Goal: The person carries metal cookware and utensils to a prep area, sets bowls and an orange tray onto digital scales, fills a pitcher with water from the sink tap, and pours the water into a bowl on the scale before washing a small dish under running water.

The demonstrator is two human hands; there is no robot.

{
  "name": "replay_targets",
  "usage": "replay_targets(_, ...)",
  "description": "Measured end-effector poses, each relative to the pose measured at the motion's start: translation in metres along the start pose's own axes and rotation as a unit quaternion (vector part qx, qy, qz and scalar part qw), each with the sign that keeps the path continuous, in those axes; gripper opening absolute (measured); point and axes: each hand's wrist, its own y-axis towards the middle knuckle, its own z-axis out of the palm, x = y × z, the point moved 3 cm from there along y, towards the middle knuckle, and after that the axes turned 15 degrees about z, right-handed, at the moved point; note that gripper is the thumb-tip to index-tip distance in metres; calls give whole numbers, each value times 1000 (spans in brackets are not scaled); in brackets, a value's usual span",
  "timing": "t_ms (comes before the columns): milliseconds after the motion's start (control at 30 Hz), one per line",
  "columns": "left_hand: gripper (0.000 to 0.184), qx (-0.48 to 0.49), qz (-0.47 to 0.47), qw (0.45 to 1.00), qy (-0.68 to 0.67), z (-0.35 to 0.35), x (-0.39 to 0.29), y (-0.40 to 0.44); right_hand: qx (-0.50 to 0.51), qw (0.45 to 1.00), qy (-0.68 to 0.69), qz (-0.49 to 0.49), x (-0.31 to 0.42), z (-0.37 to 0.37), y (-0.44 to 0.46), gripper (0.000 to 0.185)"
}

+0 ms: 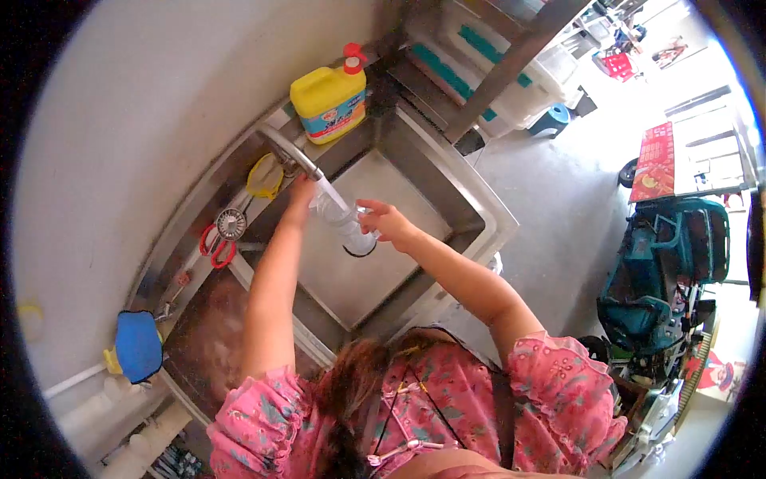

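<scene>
Water runs from the steel faucet [299,153] over a clear, see-through cup-like vessel [357,237] with a dark rim, tilted above the steel sink [423,164]. My right hand [384,223] is at the vessel's right side, its fingers curled against it. My left hand [302,193] is beside the faucet's base, close behind the stream. Its fingers are mostly hidden by the faucet, so whether it grips the tap or the vessel does not show.
On the sink's back ledge are a yellow jug [329,97], a yellow-rimmed item [266,176], a round metal strainer [231,224] and red-handled scissors [217,247]. A blue cloth-like pad [139,346] hangs at left. A second basin [315,342] adjoins; a teal scooter [650,267] stands right.
</scene>
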Motion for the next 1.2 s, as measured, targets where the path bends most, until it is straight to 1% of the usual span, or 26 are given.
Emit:
replay_targets(33,13,-2,12,999,-31,-5,17,8,0,1000,1,-2,0,1,-2,45)
replay_targets(67,17,24,43,998,29,-13,40,24,1,1000,2,-5,2,1,-3,45)
replay_targets(100,24,50,74,992,89,-13,32,26,2,1000,3,-8,3,2,-4,45)
replay_targets(167,32,16,93,974,204,-8,25,19,-6,1000,-6,1,5,1,-6,45)
replay_targets(233,19,41,90,987,129,-14,41,30,-8,1000,-2,-6,4,2,-7,45)
replay_targets(267,17,53,88,990,92,-18,52,36,-11,1000,-8,2,3,1,-6,45)
replay_targets(300,16,51,92,992,66,-13,36,27,-13,1000,-14,12,2,0,-6,45)
replay_targets(400,16,50,39,998,-13,-8,36,21,-18,999,-23,20,0,0,-4,47)
replay_targets(500,16,64,27,998,-2,-4,3,1,-28,999,-19,20,0,-3,-5,47)
replay_targets(600,28,78,20,996,-26,1,-6,-5,-13,1000,-6,21,-3,-1,3,45)
replay_targets(667,23,81,66,986,-128,10,-26,-17,2,999,-3,37,-6,0,2,46)
replay_targets(733,17,115,56,976,-173,16,-68,-43,15,998,-9,59,2,2,-7,50)
replay_targets(767,14,72,11,978,-194,13,-38,-23,26,998,-5,56,1,2,-6,51)
replay_targets(800,13,94,2,974,-205,9,-26,-10,26,998,-11,59,2,3,-6,51)
replay_targets(867,15,140,-17,964,-228,3,-12,1,25,997,-22,66,5,4,-10,51)
replay_targets(900,17,139,-30,964,-225,9,-38,-8,23,997,-20,65,6,4,-10,50)
replay_targets(967,18,127,-51,946,-295,14,-81,-26,19,998,-14,65,4,4,-9,49)
replay_targets(1000,19,121,-62,934,-330,14,-88,-31,10,998,-17,58,2,3,-7,48)
replay_targets(1033,28,109,-116,950,-267,17,-67,-9,0,999,-20,50,0,2,-5,47)
replay_targets(1067,27,129,-108,942,-291,15,-46,0,-10,999,-24,42,0,1,-4,46)
replay_targets(1133,28,174,-83,921,-339,15,-42,8,1,999,-9,41,0,1,-5,47)
replay_targets(1167,31,122,-116,928,-332,17,-38,16,5,999,1,41,1,1,-6,47)
replay_targets(1200,32,102,-132,926,-338,20,-44,14,2,999,-1,44,0,0,-6,47)
